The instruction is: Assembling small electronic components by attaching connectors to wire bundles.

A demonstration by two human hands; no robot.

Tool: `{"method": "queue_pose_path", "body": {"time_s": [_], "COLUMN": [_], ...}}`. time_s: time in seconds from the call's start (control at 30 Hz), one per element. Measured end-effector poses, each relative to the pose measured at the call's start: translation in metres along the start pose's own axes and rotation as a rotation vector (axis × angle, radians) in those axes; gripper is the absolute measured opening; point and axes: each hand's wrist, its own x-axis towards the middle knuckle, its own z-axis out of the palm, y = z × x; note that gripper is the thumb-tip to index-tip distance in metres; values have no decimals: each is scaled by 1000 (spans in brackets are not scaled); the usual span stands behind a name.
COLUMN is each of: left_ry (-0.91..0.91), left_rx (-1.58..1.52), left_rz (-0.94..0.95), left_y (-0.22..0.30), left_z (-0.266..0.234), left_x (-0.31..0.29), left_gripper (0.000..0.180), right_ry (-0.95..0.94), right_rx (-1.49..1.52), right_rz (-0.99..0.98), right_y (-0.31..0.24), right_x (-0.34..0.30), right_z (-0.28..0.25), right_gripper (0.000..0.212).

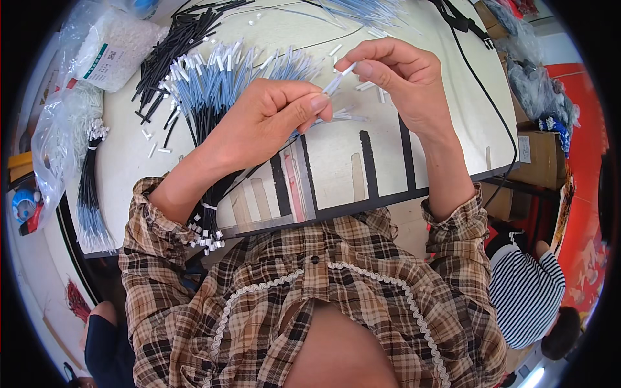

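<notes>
My left hand (278, 111) is closed in a pinch on thin pale-blue wires (332, 85) above the table. Just right of it, my right hand (404, 77) pinches a small white sleeve (349, 68) between thumb and forefinger, at the wires' tips. Whether the sleeve is fully around a wire end I cannot tell. Under and behind my left forearm lies a thick bundle of wires (217, 81), pale blue with white tips at its far end and black lower down. Its near end, with white connectors (206, 238), hangs over the table's front edge.
Black tubes (178, 48) are heaped at the back left beside a clear bag of white pieces (116, 61). A smaller tied wire bundle (90, 174) lies at the left. Loose white sleeves are scattered about. A black cable (482, 81) crosses the right side. A person in stripes (527, 294) is at the right.
</notes>
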Motion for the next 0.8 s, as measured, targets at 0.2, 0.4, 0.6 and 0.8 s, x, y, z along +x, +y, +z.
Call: {"method": "queue_pose_path", "body": {"time_s": [0.2, 0.4, 0.6, 0.8], "left_ry": [-51, -72, -66, -5], "left_rx": [-18, -67, -80, 38], "left_rz": [-68, -82, -74, -80], "left_y": [1, 2, -1, 5], "left_z": [-1, -2, 0, -5], "left_x": [-2, -1, -2, -3], "left_gripper": [32, 33, 33, 25], "right_ry": [-30, -86, -95, -42], "right_rx": [-9, -6, 46, 55], "right_rz": [64, 18, 38, 42], "right_y": [0, 2, 4, 3], "right_x": [-1, 0, -2, -4], "right_z": [-3, -5, 5, 8], "right_gripper": [13, 12, 12, 13]}}
